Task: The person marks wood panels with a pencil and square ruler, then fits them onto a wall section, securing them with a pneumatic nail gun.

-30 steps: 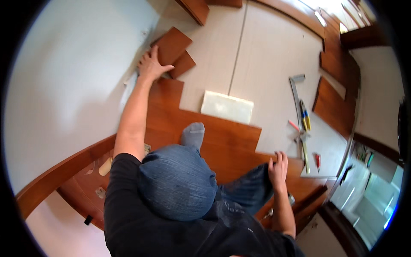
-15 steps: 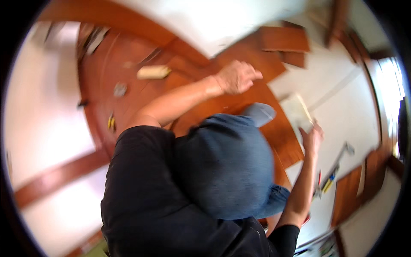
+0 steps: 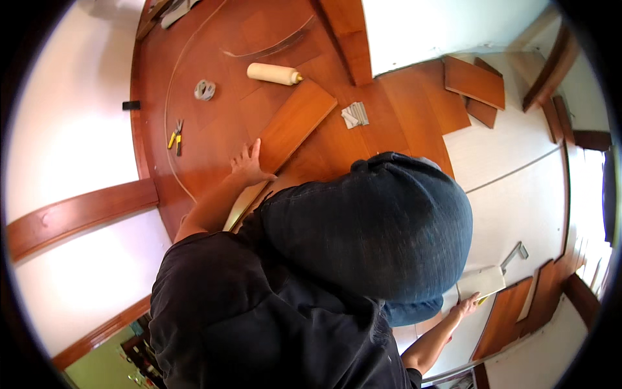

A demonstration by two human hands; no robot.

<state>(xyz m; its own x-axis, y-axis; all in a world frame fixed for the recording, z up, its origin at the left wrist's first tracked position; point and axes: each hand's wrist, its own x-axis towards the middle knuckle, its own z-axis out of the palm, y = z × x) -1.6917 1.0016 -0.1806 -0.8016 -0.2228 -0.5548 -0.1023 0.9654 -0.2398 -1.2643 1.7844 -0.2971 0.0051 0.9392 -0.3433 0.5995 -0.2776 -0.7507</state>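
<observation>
My left hand [image 3: 249, 167] is open, its fingers spread at the edge of a loose reddish-brown floor plank [image 3: 299, 123]. The plank lies at a slant across the laid wooden floor. Far to the right, my right hand [image 3: 465, 307] is closed on the near edge of a flat cream rectangular block [image 3: 481, 282]. Beside that block lies a grey metal bar with a bent end [image 3: 515, 258]. Just beyond the loose plank are a cream squeeze bottle [image 3: 272, 74] on its side and a small pile of grey strips [image 3: 354, 115]. My bent legs hide the floor between my hands.
Yellow-handled pliers [image 3: 175, 137] and a grey roll [image 3: 205, 90] lie on the left floor. Stacked plank pieces [image 3: 475, 84] sit at the far right on pale underlay [image 3: 518, 194]. More planks [image 3: 505, 314] lie near the right wall. A wooden post [image 3: 343, 39] stands ahead.
My left hand has come back and left onto the loose plank. My right hand, holding the cream block, has moved nearer and down beside the metal bar. The view has shifted.
</observation>
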